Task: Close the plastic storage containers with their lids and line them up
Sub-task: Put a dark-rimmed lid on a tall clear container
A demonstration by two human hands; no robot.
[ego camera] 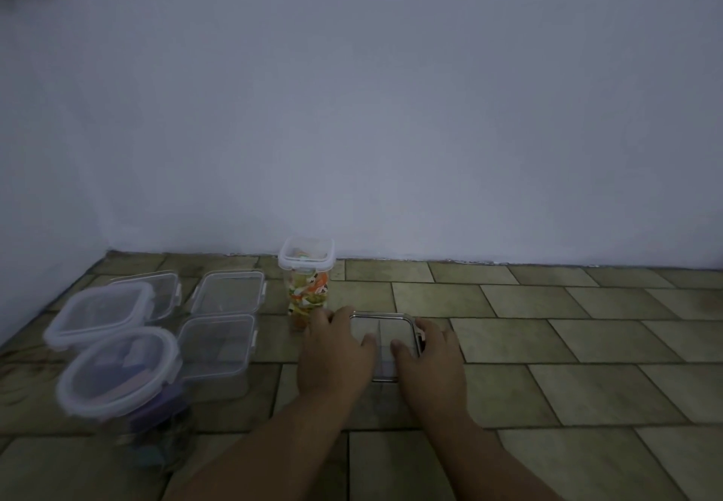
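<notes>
Here left hand (336,348), right hand (428,356) clasp clear lid (385,329) edges.

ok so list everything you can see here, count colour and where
tall container: one, clear, white-rimmed lid on, colourful contents, by the wall
white-rimmed containers: two, clear, lids on, far left; the nearer holds purple and pink pieces
plain clear boxes: three, lids seem on, behind and to the right of the white-rimmed ones
dark-rimmed container: one, clear, lid on top, mid floor between the hands
floor: olive-brown tiles
wall: pale blue-grey, behind everything
left hand: one, grips the dark-rimmed container's left side, thumb on the lid
right hand: one, grips its right side, thumb on the lid
</notes>
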